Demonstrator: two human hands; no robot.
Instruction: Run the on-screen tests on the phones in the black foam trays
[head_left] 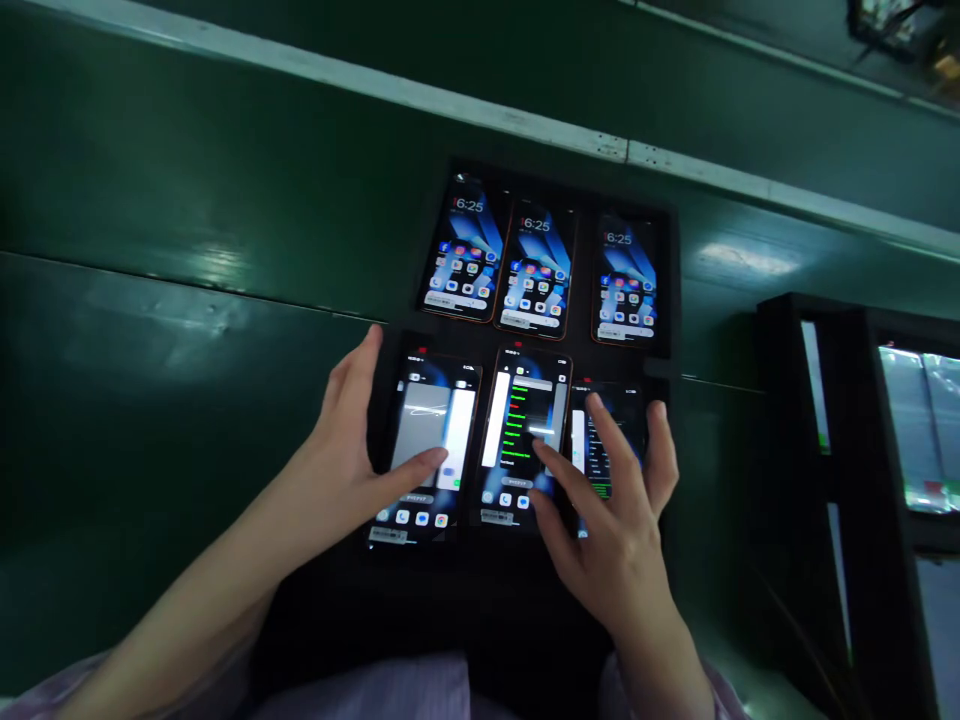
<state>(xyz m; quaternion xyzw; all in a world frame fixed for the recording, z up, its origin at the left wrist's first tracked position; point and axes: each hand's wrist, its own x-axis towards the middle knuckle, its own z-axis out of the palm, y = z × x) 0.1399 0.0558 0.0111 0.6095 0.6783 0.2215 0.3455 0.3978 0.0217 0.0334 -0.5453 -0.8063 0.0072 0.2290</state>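
A black tray (pixel 667 300) sits on the dark green surface (pixel 187 250) at the centre of the frame, holding six lit phones in two rows of three, each in its own recess so the screens face up and stay apart.

The three phones of the upper row (pixel 536 268) show the same home screen with the clock at 6:25, and nothing touches them.

The left hand (pixel 352 440) lies spread wide at the left edge of the tray, fingers up along the side and the thumb laid across the lower part of the lower-left phone (pixel 426 450), which seems to let it both steady the tray and tap the screen. It grips nothing.

The right hand (pixel 611 520) is also spread wide and holds nothing. Its fingers fan over the lower-right phone (pixel 600 440), covering much of it, while one fingertip reaches left onto the lower-middle phone (pixel 521 435), whose screen shows a list of green bars.

At the right edge of the frame stands a dark rack (pixel 847 480) with pale panels.
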